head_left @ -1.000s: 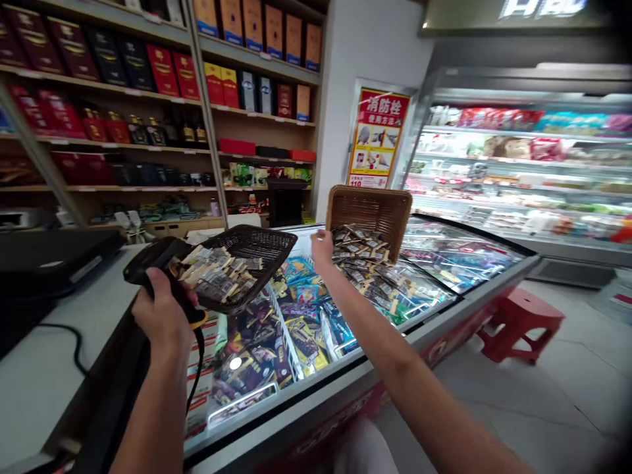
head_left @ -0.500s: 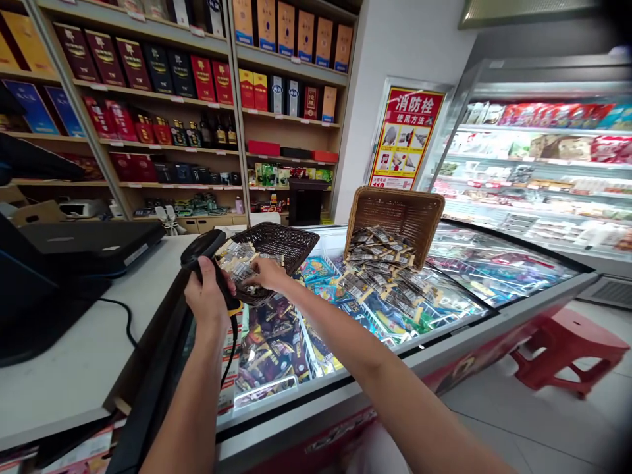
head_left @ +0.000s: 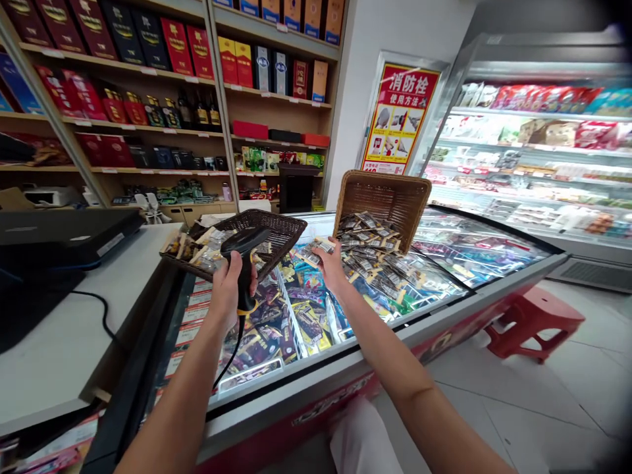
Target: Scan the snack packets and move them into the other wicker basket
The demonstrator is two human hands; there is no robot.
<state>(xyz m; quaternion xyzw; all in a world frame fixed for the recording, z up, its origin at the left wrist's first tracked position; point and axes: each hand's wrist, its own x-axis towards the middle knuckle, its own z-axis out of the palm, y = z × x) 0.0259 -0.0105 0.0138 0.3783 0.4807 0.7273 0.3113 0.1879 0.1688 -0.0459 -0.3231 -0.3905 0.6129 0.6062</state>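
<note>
The left hand (head_left: 227, 284) grips a black scanner (head_left: 244, 242) by the dark basket (head_left: 282, 230); I see the right hand (head_left: 334, 268) pinching a small packet (head_left: 310, 254) beside the tipped tan basket (head_left: 382, 189), over the glass-topped freezer (head_left: 276, 399).

A shop was made out at a glance! Shelves (head_left: 261, 33) were stacked with boxes (head_left: 176, 46) and bottles (head_left: 201, 114), ranked by kind, and price tags (head_left: 148, 70) were strung along the edges. Then, front and centre, a glass-topped freezer (head_left: 276, 401) was seen, crammed with bright packets (head_left: 309, 322) kept apart by wire dividers (head_left: 289, 315)! Over to the right, a lit chiller (head_left: 553, 47) was lined, tier upon tier, with bags (head_left: 548, 100) of goods. A scanner (head_left: 243, 266) was held above the freezer, and a pale counter (head_left: 49, 382) was set close by. And on the wall (head_left: 363, 39), a framed hydrant poster (head_left: 401, 118) was displayed, as in public premises.
</note>
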